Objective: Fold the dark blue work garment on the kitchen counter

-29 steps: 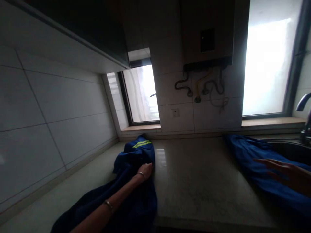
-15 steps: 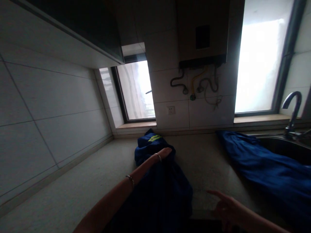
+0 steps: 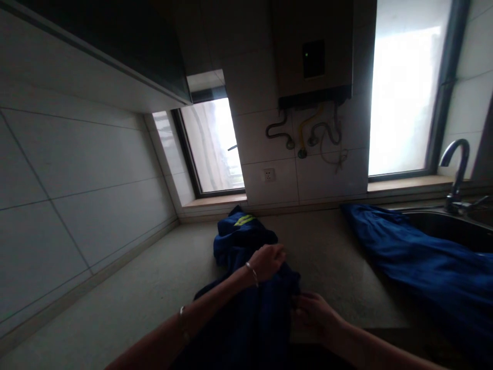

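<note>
Dark blue garment crumpled on counter, yellow-green stripe; left hand, right hand grip fabric.

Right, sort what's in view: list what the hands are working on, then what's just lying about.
In hand:
left hand
right hand
dark blue garment with yellow-green stripe

Lying about:
second blue cloth beside the sink
curved metal tap
steel sink

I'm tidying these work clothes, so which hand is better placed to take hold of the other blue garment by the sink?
Probably the right hand. It sits nearer the blue garment by the sink, at the edge of the dark blue garment. The left hand rests on top of that one, further from the sink.
</note>
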Tool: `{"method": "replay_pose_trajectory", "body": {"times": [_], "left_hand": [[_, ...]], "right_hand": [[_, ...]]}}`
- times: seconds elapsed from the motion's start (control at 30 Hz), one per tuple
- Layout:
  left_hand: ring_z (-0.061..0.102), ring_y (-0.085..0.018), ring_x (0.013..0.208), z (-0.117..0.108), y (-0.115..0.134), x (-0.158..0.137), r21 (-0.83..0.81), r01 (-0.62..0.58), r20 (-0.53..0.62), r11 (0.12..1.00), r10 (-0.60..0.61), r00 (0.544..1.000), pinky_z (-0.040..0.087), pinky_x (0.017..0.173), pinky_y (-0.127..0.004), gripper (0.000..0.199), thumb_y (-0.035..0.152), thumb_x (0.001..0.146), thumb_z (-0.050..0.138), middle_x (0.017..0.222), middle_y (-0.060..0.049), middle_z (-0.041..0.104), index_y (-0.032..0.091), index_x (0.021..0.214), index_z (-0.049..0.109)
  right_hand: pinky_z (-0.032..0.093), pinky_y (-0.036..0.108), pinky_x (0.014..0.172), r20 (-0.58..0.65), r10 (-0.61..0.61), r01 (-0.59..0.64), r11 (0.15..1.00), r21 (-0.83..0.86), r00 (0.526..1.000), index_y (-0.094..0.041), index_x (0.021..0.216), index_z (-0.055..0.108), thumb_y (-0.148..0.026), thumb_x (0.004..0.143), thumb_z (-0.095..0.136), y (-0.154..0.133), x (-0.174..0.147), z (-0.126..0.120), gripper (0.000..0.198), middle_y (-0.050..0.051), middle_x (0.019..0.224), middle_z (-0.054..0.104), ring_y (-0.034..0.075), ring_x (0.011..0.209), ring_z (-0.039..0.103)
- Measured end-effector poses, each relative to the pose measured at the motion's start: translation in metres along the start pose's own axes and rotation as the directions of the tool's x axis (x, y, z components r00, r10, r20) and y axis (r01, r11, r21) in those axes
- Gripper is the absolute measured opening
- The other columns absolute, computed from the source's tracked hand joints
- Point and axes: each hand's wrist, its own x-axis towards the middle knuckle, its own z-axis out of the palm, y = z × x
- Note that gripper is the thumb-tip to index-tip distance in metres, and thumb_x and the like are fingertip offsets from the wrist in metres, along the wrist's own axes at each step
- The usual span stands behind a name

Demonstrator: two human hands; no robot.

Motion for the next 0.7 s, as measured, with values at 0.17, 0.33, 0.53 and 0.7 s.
{"method": "replay_pose_trajectory", "body": {"times": [0.17,0.33,0.53,0.7], "left_hand": [[0.020,-0.038,0.134,0.010,0.059,-0.049,0.279,-0.066,0.000,0.958,0.068,0.998,0.022,0.105,-0.053,0.107,0.062,0.069,0.055,0.149,-0.018,0.016,0.011,0.146,0.003],[0.006,-0.046,0.134,0.012,0.037,-0.061,0.270,0.019,0.266,0.963,-0.094,0.960,0.015,0.099,-0.068,0.118,0.066,0.062,0.059,0.150,-0.019,-0.003,0.015,0.145,-0.008],[0.024,-0.043,0.131,0.028,-0.008,-0.058,-0.116,0.009,0.524,0.993,0.053,0.850,0.030,0.100,-0.054,0.103,0.065,0.062,0.062,0.149,-0.019,0.017,0.016,0.144,0.022],[0.064,-0.029,0.085,-0.002,-0.058,-0.007,-0.571,0.403,0.468,0.715,-0.119,0.875,0.049,0.074,-0.042,0.057,0.058,0.082,0.039,0.096,-0.015,0.067,0.010,0.105,0.058]], "right_hand": [[0.049,0.020,0.055,0.021,-0.312,0.308,0.946,0.102,0.950,-0.020,0.082,0.051,-0.019,0.065,0.071,-0.078,0.007,0.010,0.027,-0.004,0.065,0.059,0.010,0.059,0.061],[0.038,0.015,0.039,-0.089,-0.475,0.480,0.877,0.037,0.875,-0.019,0.073,0.050,-0.023,0.071,0.064,-0.167,0.013,-0.009,0.015,-0.008,0.052,0.050,0.006,0.043,0.050],[0.028,0.016,0.035,-0.215,-0.703,0.694,0.708,-0.129,0.678,-0.021,0.077,0.051,-0.021,0.067,0.063,-0.260,0.025,-0.041,0.015,-0.010,0.048,0.043,0.005,0.038,0.040],[0.032,0.016,0.043,0.056,-0.858,0.831,0.476,-0.290,0.511,-0.024,0.096,0.056,-0.031,0.070,0.064,-0.249,0.007,-0.002,0.028,-0.008,0.063,0.049,0.005,0.049,0.044]]}}
